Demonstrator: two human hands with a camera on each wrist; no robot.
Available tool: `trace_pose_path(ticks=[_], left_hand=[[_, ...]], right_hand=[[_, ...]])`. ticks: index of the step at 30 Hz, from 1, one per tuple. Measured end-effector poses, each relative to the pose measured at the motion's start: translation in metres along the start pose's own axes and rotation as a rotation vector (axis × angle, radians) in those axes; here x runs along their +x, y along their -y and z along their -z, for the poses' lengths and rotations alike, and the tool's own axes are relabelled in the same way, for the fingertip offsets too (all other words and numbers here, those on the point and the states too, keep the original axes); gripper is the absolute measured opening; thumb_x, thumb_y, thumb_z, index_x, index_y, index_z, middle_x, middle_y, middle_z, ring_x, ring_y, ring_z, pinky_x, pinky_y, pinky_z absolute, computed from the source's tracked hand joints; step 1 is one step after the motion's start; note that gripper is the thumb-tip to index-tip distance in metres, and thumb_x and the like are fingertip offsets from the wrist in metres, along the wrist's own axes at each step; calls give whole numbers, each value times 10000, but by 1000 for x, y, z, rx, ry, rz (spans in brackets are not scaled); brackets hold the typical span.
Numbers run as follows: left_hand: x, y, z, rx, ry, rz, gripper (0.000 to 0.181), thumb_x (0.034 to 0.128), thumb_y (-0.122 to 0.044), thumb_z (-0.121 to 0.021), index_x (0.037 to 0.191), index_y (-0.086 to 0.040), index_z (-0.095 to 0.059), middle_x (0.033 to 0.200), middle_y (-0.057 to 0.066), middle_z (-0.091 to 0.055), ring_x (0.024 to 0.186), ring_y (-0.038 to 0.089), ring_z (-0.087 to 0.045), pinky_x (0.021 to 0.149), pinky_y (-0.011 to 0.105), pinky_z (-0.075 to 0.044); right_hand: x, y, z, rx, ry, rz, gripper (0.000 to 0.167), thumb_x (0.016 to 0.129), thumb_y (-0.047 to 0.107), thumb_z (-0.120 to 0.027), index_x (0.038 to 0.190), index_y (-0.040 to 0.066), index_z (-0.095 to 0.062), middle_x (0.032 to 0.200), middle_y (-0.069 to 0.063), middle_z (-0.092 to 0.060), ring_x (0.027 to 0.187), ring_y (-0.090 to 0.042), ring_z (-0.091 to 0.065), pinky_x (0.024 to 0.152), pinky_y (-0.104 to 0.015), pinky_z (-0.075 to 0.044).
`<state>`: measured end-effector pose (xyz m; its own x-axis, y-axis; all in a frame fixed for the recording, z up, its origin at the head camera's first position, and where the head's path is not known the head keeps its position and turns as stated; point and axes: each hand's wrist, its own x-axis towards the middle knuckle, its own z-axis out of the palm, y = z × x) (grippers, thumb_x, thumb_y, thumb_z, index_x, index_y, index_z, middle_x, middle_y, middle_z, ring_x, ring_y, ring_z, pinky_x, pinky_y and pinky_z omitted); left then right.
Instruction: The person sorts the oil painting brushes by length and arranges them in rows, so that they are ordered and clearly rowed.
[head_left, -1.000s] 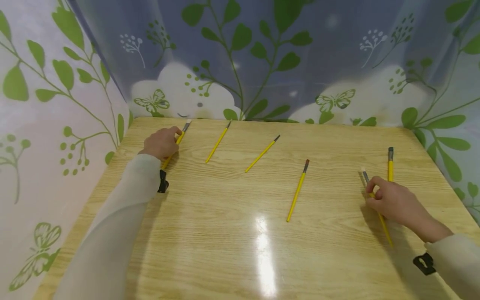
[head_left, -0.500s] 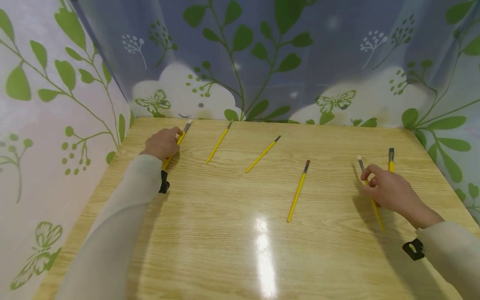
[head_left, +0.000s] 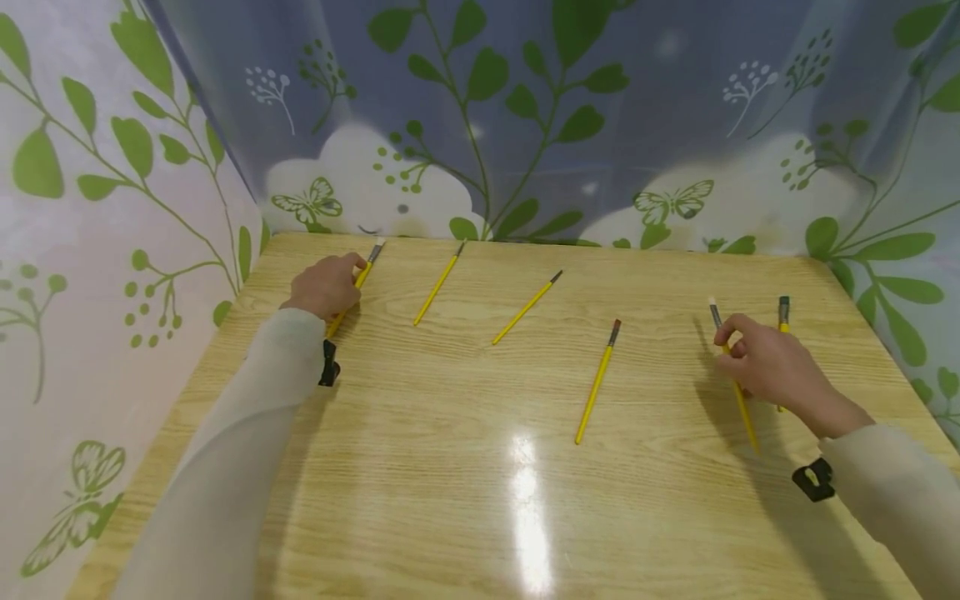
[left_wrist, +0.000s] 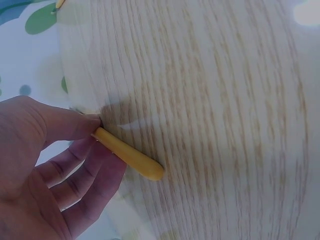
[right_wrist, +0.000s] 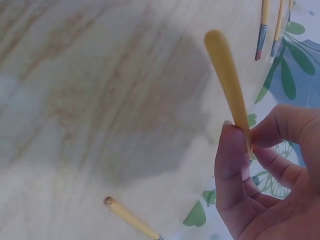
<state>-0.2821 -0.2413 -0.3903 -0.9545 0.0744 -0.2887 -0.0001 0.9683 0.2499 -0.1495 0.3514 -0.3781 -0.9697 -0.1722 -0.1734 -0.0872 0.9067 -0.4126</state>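
At the far left of the table, my left hand pinches a paintbrush with a yellow handle and pale bristles. In the left wrist view, the thumb and fingertips grip this brush's handle, its rounded end pointing out over the wood. On the right side, my right hand pinches another yellow paintbrush with pale bristles pointing away from me. Its handle sticks up from between thumb and fingers in the right wrist view. A dark-bristled paintbrush lies just right of that hand, partly hidden behind it.
Between the hands lie a thin paintbrush, a dark-tipped paintbrush and a reddish-tipped paintbrush. The wooden table ends at a leaf-patterned backdrop at the back and sides.
My right hand has moved left and away from me with its paintbrush, uncovering the lower end of the dark-bristled one. My left hand stays in place.
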Motion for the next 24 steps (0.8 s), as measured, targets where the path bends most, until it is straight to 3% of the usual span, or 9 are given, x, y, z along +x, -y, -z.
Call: trace_pose_path(ticks=[14,19,24], left_hand=[[1,2,1,-3,-13,-3,582,1075,-117,-552,1646,-126,-443,1501,201,-640,916,308,-672,597,358,-450],[1,2,1,-10,-4,-4,581,1076,-118,-553,1646,-128,-440,1508,198,-635,852,291,-664,589,350,-458],[1,2,0,-11,2,-5,581,1077,-120,-554,1647,-131,-440,1516,196,-631,898,300,-672,607,355,-468]], right_hand=[[23,4,12,15,7,-31,327,1056,182,-562,1279,-56,-536,817,-104,-628,602,-240,-708,582,-369,-574],[29,5,13,20,2,-50,347,1056,194,-563,1296,-53,-528,873,-145,-645,626,-236,-726,589,-376,-588],[35,5,15,21,-8,-68,363,1061,197,-559,1314,-61,-526,1013,-261,-682,645,-239,-736,613,-406,-609]])
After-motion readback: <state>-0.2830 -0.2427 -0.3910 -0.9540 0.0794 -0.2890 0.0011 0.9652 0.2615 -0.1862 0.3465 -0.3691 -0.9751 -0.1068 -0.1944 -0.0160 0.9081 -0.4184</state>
